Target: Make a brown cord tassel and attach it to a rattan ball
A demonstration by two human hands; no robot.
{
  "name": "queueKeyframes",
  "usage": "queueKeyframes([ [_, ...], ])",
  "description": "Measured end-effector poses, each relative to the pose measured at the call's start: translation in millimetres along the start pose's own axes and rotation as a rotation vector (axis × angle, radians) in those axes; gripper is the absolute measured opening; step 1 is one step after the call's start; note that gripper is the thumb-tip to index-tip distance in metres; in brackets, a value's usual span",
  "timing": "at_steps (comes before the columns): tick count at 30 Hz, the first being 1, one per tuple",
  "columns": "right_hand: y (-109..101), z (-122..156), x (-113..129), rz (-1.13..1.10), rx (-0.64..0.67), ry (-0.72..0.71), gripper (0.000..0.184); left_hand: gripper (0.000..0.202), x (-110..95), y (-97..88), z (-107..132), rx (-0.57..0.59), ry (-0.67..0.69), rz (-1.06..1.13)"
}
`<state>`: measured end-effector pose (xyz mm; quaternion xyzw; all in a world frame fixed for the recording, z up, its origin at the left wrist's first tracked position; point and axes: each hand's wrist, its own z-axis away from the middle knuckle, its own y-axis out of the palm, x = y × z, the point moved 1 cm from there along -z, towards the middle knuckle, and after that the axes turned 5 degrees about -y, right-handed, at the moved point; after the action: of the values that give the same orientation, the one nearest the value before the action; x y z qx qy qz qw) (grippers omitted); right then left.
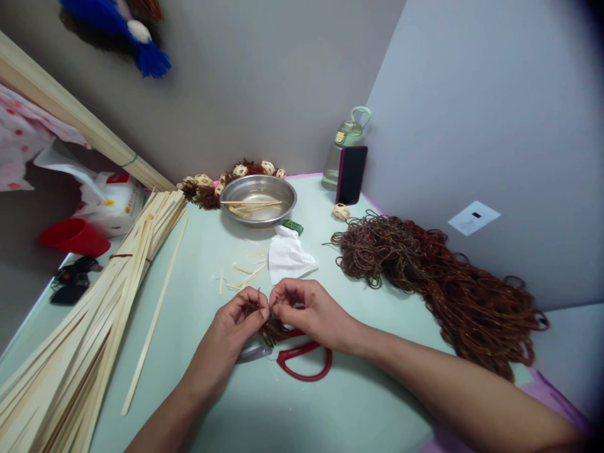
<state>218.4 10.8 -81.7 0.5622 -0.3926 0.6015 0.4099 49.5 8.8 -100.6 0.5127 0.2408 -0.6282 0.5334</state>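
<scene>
My left hand is closed around a small bunch of dark brown yarn, whose strands hang below the fingers. Close beside it, my right hand pinches with thumb and forefinger at the top of the bunch. A thin strand probably lies in that pinch, but it is too small to make out clearly. Under both hands lie scissors with red handles, partly covered by the yarn and fingers. Just beyond the hands is a crumpled white tissue, with thin bamboo scraps to its left.
Long bamboo strips cover the left side. A metal bowl holding water and strips stands at the back, near a bottle and a phone. A large heap of brown yarn lies at right.
</scene>
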Motion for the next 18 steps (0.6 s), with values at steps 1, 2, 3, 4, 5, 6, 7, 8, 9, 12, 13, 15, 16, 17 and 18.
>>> queueKeyframes([
  [1, 0.1, 0.2, 0.0, -0.008, 0.002, 0.003, 0.002, 0.014, -0.3, 0.1, 0.2, 0.000, 0.004, -0.005],
  [2, 0.2, 0.3, -0.1, -0.014, 0.002, 0.005, 0.002, 0.014, -0.4, 0.0, 0.3, -0.002, 0.009, -0.012],
  [3, 0.2, 0.3, -0.1, -0.018, 0.000, 0.005, 0.002, 0.014, -0.4, -0.2, 0.4, -0.008, 0.012, -0.021],
  [4, 0.1, 0.3, -0.1, -0.019, -0.004, 0.004, 0.002, 0.014, -0.3, -0.4, 0.3, -0.011, 0.013, -0.030],
  [5, 0.0, 0.2, -0.1, -0.018, -0.008, 0.003, 0.002, 0.014, 0.0, -0.5, 0.2, -0.009, 0.013, -0.035],
  [6, -0.2, 0.1, 0.0, -0.017, -0.010, 0.001, 0.002, 0.015, 0.2, -0.6, -0.1, -0.003, 0.013, -0.035],
  [7, -0.4, 0.0, 0.0, -0.017, -0.014, -0.003, 0.002, 0.016, 0.4, -0.6, -0.5, 0.006, 0.012, -0.034],
  [8, -0.5, -0.1, 0.1, -0.017, -0.015, -0.007, 0.002, 0.017, 0.5, -0.4, -0.9, 0.017, 0.009, -0.033],
  [9, -0.7, -0.2, 0.2, -0.015, -0.017, -0.011, 0.002, 0.018, 0.4, -0.2, -1.4, 0.022, 0.009, -0.034],
  [12, -0.8, -0.2, 0.3, -0.008, -0.010, -0.009, 0.003, 0.018, -1.5, 0.7, -1.4, 0.009, 0.017, -0.042],
  [13, -0.8, -0.1, 0.2, -0.006, -0.005, -0.006, 0.004, 0.017, -2.5, 1.1, -1.0, 0.003, 0.019, -0.037],
  [15, -0.8, 0.0, -0.5, -0.010, 0.005, -0.001, 0.005, 0.018, -4.7, 2.0, 0.5, 0.003, 0.030, -0.016],
  [16, -0.8, 0.0, -1.1, -0.016, 0.011, -0.001, 0.006, 0.018, -5.8, 2.5, 1.3, 0.011, 0.038, 0.002],
  [17, -0.8, 0.0, -1.8, -0.024, 0.016, -0.002, 0.006, 0.019, -6.8, 2.9, 2.2, 0.020, 0.050, 0.023],
  [18, -0.7, 0.1, -2.6, -0.033, 0.023, -0.003, 0.006, 0.019, -7.5, 3.3, 2.9, 0.031, 0.060, 0.047],
])
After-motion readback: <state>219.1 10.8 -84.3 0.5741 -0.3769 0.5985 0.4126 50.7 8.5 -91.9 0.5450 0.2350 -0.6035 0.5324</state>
